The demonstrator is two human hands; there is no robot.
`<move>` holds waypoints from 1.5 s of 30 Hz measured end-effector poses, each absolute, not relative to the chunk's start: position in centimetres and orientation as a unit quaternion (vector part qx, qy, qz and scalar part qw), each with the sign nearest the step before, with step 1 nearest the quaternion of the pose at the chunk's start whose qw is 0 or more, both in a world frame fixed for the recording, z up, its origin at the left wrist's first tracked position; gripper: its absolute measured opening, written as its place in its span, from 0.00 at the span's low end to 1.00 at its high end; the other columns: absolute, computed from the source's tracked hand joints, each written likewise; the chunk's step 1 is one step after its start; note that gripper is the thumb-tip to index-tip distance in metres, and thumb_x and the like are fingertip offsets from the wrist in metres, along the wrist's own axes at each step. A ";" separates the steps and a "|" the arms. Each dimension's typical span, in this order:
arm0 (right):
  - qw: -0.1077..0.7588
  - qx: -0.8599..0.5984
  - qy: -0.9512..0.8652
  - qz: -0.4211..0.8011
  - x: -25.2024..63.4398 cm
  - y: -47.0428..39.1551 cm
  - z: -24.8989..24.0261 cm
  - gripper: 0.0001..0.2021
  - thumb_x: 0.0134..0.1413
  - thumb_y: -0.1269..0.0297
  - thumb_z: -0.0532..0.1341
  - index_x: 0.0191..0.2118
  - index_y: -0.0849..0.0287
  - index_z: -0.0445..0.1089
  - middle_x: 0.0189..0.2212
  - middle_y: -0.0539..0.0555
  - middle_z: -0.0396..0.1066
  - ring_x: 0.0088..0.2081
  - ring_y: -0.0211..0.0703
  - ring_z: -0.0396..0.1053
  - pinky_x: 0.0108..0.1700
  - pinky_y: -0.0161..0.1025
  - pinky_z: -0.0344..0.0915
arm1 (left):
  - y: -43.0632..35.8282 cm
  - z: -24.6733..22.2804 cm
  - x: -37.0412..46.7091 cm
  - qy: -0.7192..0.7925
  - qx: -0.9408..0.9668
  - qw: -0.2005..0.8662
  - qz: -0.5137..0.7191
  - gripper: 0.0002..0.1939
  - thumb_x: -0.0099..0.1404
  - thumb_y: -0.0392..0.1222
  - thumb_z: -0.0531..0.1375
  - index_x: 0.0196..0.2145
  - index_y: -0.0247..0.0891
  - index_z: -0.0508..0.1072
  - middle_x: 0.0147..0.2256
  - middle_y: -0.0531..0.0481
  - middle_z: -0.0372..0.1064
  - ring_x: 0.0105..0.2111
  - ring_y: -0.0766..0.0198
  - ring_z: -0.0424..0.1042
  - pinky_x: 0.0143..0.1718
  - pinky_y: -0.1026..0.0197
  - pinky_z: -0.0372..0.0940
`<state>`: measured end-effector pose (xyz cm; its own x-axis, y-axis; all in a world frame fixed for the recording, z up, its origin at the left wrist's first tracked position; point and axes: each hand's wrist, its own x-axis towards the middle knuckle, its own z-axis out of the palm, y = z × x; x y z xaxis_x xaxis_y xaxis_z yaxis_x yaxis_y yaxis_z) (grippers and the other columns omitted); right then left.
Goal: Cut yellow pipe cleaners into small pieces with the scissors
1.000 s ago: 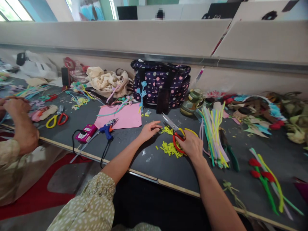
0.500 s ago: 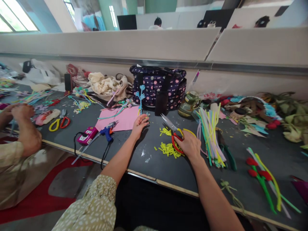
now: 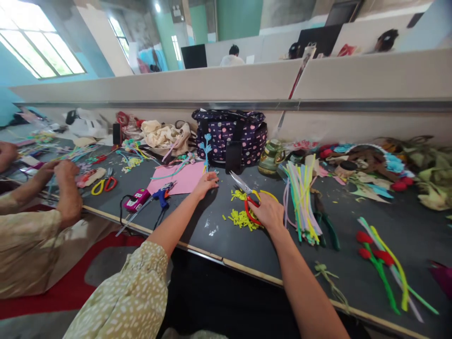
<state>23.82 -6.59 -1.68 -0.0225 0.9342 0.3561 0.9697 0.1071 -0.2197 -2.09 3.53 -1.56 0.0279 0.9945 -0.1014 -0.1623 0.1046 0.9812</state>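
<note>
One pair of scissors [image 3: 244,185], its handles red and yellow, was grasped by the right hand [image 3: 269,210] above the worktop [image 3: 254,252], blades pointing away from the wearer. Beneath and beside it lay two heaps of cut yellow pieces [image 3: 243,219], the nearer being the larger; individual pieces were too numerous to count. The left hand [image 3: 206,184] had its fingers bent at the right edge of one pink sheet [image 3: 187,180], near one blue flower stem [image 3: 206,148]; whether it gripped anything could not be told. To the left lay one blue glue gun [image 3: 161,196], one magenta box [image 3: 137,201] and a second pair of scissors [image 3: 105,183]. To the right were one bundle of pastel stems [image 3: 302,202], one pair of green-handled pliers [image 3: 332,230] and three red buds [image 3: 363,237]. Behind stood one patterned bag [image 3: 252,136], one phone [image 3: 233,157] leaning against it, and one glass jar [image 3: 270,161]. The worktop was dark grey, littered with scraps and edged with a pale strip. At far left, a co-worker's hands [image 3: 67,170] were visible. A pale partition [image 3: 158,85] closed the rear; beyond it appeared three heads, green and grey walls, and windows [image 3: 45,52].
</note>
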 end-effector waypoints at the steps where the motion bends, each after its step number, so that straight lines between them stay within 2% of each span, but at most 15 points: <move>1: 0.212 -0.667 -0.714 -0.042 23.9 -6.6 -1.7 0.19 0.57 0.46 0.52 0.37 0.58 0.67 0.35 0.55 0.72 0.35 0.42 0.67 0.34 0.37 0.53 | 3.9 -1.0 -2.5 0.485 0.432 0.541 0.535 0.23 0.44 0.30 0.67 0.39 0.36 0.68 0.42 0.45 0.67 0.41 0.62 0.72 0.39 0.61 0.68; 3: 0.216 -0.667 -0.712 -0.042 23.9 -6.6 -1.6 0.19 0.57 0.46 0.52 0.37 0.58 0.67 0.35 0.55 0.72 0.35 0.42 0.67 0.34 0.37 0.53 | 4.3 0.1 -3.4 0.486 0.420 0.515 0.568 0.20 0.45 0.32 0.68 0.38 0.35 0.68 0.38 0.47 0.69 0.37 0.64 0.72 0.38 0.61 0.67; 5: 0.217 -0.665 -0.713 -0.040 23.9 -6.6 -1.5 0.19 0.57 0.46 0.52 0.37 0.58 0.67 0.35 0.55 0.72 0.35 0.42 0.68 0.34 0.37 0.54 | 4.2 0.7 -4.0 0.478 0.420 0.532 0.559 0.21 0.46 0.31 0.67 0.38 0.34 0.67 0.37 0.46 0.70 0.36 0.63 0.74 0.38 0.59 0.68; 9: 0.215 -0.661 -0.718 -0.033 23.8 -6.7 -1.6 0.19 0.58 0.46 0.51 0.37 0.58 0.67 0.36 0.56 0.72 0.37 0.42 0.68 0.34 0.37 0.54 | 3.5 0.6 -4.1 0.545 0.433 0.597 0.399 0.20 0.43 0.27 0.66 0.35 0.33 0.69 0.31 0.44 0.71 0.30 0.60 0.74 0.32 0.58 0.68; 11: 0.213 -0.658 -0.722 -0.029 23.8 -6.7 -1.7 0.19 0.58 0.46 0.51 0.37 0.58 0.67 0.36 0.56 0.72 0.37 0.42 0.68 0.34 0.37 0.54 | 3.7 0.3 -3.8 0.570 0.442 0.589 0.364 0.16 0.43 0.27 0.66 0.32 0.33 0.69 0.29 0.45 0.71 0.28 0.61 0.73 0.31 0.58 0.67; 16: 0.210 -0.658 -0.722 -0.025 23.8 -6.6 -1.7 0.20 0.58 0.45 0.51 0.37 0.58 0.67 0.37 0.56 0.73 0.38 0.43 0.69 0.34 0.37 0.54 | 5.2 0.1 -3.4 0.511 0.442 0.508 0.534 0.13 0.45 0.29 0.64 0.31 0.34 0.69 0.29 0.50 0.70 0.30 0.68 0.71 0.35 0.63 0.67; 22: 0.201 -0.663 -0.721 -0.021 23.7 -6.8 -1.4 0.20 0.58 0.45 0.51 0.39 0.58 0.67 0.37 0.56 0.72 0.37 0.43 0.69 0.33 0.37 0.54 | 5.7 -0.6 -2.5 0.507 0.443 0.613 0.413 0.16 0.41 0.26 0.66 0.31 0.31 0.71 0.31 0.42 0.72 0.32 0.59 0.74 0.34 0.57 0.68; 24: 0.195 -0.663 -0.722 -0.017 23.7 -6.8 -1.3 0.20 0.58 0.46 0.52 0.39 0.58 0.68 0.37 0.56 0.73 0.37 0.43 0.69 0.33 0.37 0.55 | 5.8 -1.1 -2.2 0.522 0.423 0.583 0.457 0.14 0.42 0.27 0.66 0.30 0.31 0.71 0.29 0.43 0.71 0.31 0.60 0.73 0.34 0.56 0.68; 27: 0.191 -0.666 -0.721 -0.011 23.8 -6.8 -1.0 0.20 0.58 0.45 0.51 0.39 0.57 0.68 0.37 0.55 0.73 0.37 0.43 0.69 0.33 0.37 0.56 | 6.1 -1.1 -2.4 0.531 0.399 0.515 0.542 0.11 0.46 0.28 0.64 0.29 0.33 0.69 0.27 0.50 0.69 0.29 0.67 0.71 0.34 0.62 0.67; 29: 0.188 -0.672 -0.716 -0.006 23.9 -6.8 -0.9 0.21 0.58 0.44 0.51 0.39 0.57 0.68 0.37 0.56 0.72 0.38 0.44 0.69 0.34 0.36 0.56 | 6.2 -0.8 -2.8 0.531 0.389 0.495 0.567 0.10 0.46 0.28 0.63 0.29 0.34 0.69 0.26 0.51 0.69 0.30 0.68 0.72 0.34 0.64 0.67; 31: 0.185 -0.675 -0.714 -0.001 23.9 -6.8 -0.8 0.21 0.57 0.44 0.52 0.40 0.58 0.68 0.38 0.57 0.72 0.38 0.44 0.69 0.34 0.36 0.57 | 6.0 -0.5 -2.9 0.523 0.394 0.520 0.549 0.10 0.46 0.26 0.63 0.28 0.33 0.69 0.28 0.48 0.70 0.32 0.65 0.73 0.34 0.64 0.67; 36: 0.187 -0.669 -0.719 -0.007 23.9 -6.7 -1.0 0.20 0.57 0.45 0.52 0.40 0.58 0.68 0.38 0.57 0.73 0.38 0.45 0.69 0.34 0.36 0.57 | 5.5 -1.2 -1.4 0.478 0.434 0.647 0.405 0.13 0.44 0.25 0.64 0.30 0.31 0.72 0.33 0.43 0.72 0.36 0.59 0.74 0.36 0.59 0.69; 39: 0.189 -0.667 -0.720 -0.015 24.0 -6.7 -1.2 0.19 0.57 0.46 0.53 0.39 0.58 0.68 0.36 0.56 0.73 0.37 0.44 0.70 0.33 0.36 0.56 | 5.5 -1.7 -0.6 0.504 0.416 0.567 0.501 0.12 0.44 0.28 0.66 0.29 0.32 0.71 0.29 0.45 0.71 0.33 0.62 0.72 0.36 0.58 0.69; 41: 0.193 -0.668 -0.719 -0.018 24.1 -6.6 -1.3 0.19 0.57 0.46 0.53 0.38 0.57 0.68 0.36 0.56 0.73 0.36 0.44 0.70 0.32 0.36 0.56 | 5.4 -1.5 -0.9 0.520 0.397 0.500 0.567 0.12 0.45 0.30 0.66 0.30 0.33 0.70 0.28 0.49 0.69 0.30 0.67 0.70 0.35 0.61 0.68; 45: 0.203 -0.667 -0.717 -0.021 24.1 -6.5 -1.5 0.20 0.57 0.45 0.52 0.39 0.58 0.68 0.37 0.57 0.73 0.37 0.44 0.69 0.33 0.36 0.56 | 4.4 -0.8 -2.5 0.528 0.400 0.451 0.598 0.13 0.46 0.36 0.66 0.31 0.34 0.69 0.29 0.51 0.68 0.29 0.68 0.69 0.31 0.65 0.65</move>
<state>24.14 -6.47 -1.49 -0.0289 0.9474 0.3187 0.9646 0.1100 -0.2398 -2.51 4.45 -0.76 -0.2721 0.9623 0.0014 -0.1168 -0.0344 0.9926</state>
